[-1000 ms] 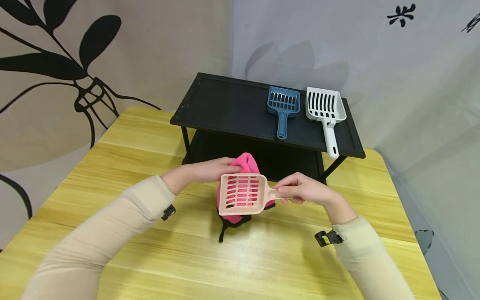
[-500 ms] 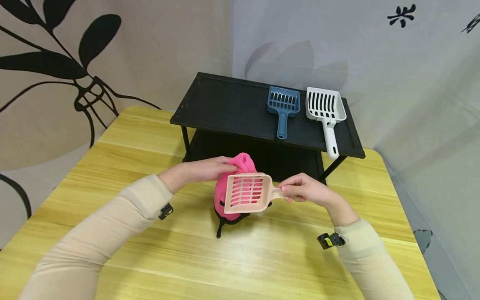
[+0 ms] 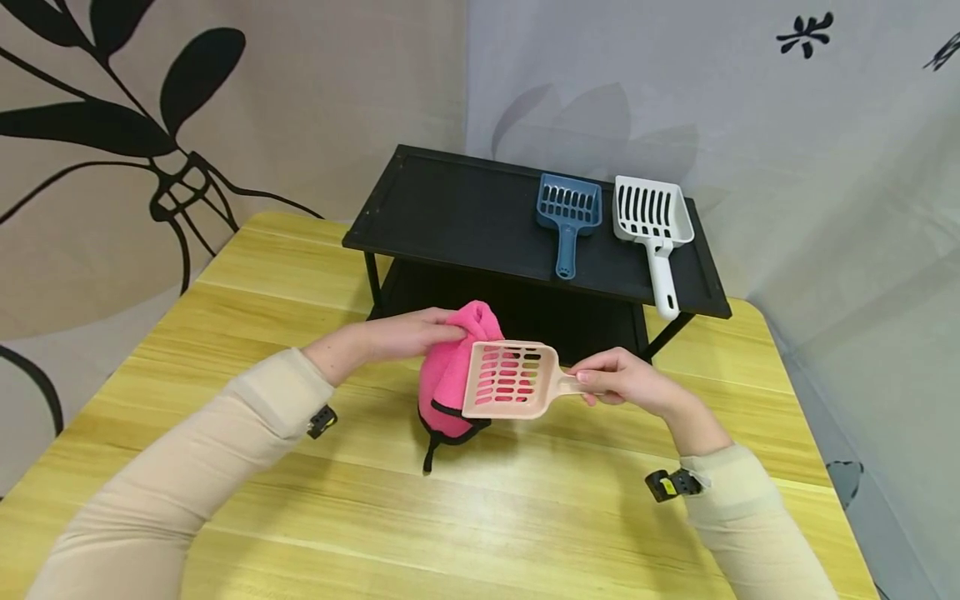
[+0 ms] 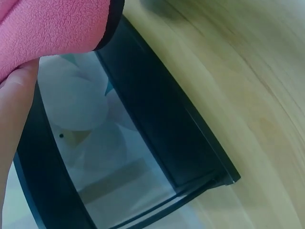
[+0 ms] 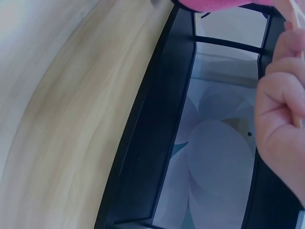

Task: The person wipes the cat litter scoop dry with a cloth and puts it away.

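Observation:
My right hand (image 3: 626, 382) pinches the handle of a pale peach slotted litter scoop (image 3: 487, 407), held above the table with its basin toward the left. Bunched in my left hand (image 3: 405, 335) is a pink cloth (image 3: 442, 383) with black edging and a dangling black cord. The scoop's basin overlaps the cloth in the head view, and pink shows through its slots; whether they touch I cannot tell. In the left wrist view the fleecy pink cloth (image 4: 57, 28) hangs over my thumb. My curled right fingers (image 5: 283, 90) show at the right wrist view's edge.
A black two-tier rack (image 3: 465, 208) stands at the back of the wooden table (image 3: 360, 517). On its top tier lie a blue litter scoop (image 3: 567, 217) and a white litter scoop (image 3: 654, 221), whose handle juts past the front edge. Patterned fabric (image 3: 360, 75) hangs behind.
My left hand and the pink cloth have shifted left. My right hand has drawn the peach scoop rightward and slightly up, so less of the cloth is behind it.

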The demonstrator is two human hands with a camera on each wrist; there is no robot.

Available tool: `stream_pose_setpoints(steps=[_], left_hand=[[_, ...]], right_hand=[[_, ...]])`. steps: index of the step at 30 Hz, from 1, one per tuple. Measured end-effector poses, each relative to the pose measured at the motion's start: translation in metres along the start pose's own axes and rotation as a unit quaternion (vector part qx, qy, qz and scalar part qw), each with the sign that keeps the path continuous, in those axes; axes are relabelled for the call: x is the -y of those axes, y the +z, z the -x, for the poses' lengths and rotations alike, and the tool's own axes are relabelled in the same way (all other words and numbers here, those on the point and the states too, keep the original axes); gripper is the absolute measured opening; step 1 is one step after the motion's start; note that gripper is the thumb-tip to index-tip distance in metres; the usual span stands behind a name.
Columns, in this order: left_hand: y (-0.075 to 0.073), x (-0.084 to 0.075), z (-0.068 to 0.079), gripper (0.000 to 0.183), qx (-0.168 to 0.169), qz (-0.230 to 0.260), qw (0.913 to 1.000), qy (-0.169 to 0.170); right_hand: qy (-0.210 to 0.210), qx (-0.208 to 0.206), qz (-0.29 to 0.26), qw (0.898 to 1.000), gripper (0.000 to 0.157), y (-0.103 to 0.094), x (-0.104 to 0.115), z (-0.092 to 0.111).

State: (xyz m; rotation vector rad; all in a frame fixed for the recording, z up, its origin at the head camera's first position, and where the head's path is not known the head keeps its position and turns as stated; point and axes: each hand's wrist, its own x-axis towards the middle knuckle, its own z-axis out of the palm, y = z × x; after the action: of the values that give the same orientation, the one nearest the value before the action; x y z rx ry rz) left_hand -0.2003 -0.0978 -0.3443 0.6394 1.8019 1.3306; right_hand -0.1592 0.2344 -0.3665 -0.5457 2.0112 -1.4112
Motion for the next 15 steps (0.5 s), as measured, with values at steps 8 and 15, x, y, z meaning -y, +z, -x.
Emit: stream_pose_setpoints(steps=[8,15], left_hand=[[-0.009,-0.001,0.010,0.032,-0.067,-0.067,0.9955,0.001],[-0.026,-0.002,0.026,0.023,-0.156,-0.110,0.9813,0.024]], right_hand=[[0.013,-0.034,-0.013,0.999,0.021,-0.006,-0.008,0.010],[0.029,-0.051,-0.039,0.998,0.021,-0.005,-0.010,0.016]])
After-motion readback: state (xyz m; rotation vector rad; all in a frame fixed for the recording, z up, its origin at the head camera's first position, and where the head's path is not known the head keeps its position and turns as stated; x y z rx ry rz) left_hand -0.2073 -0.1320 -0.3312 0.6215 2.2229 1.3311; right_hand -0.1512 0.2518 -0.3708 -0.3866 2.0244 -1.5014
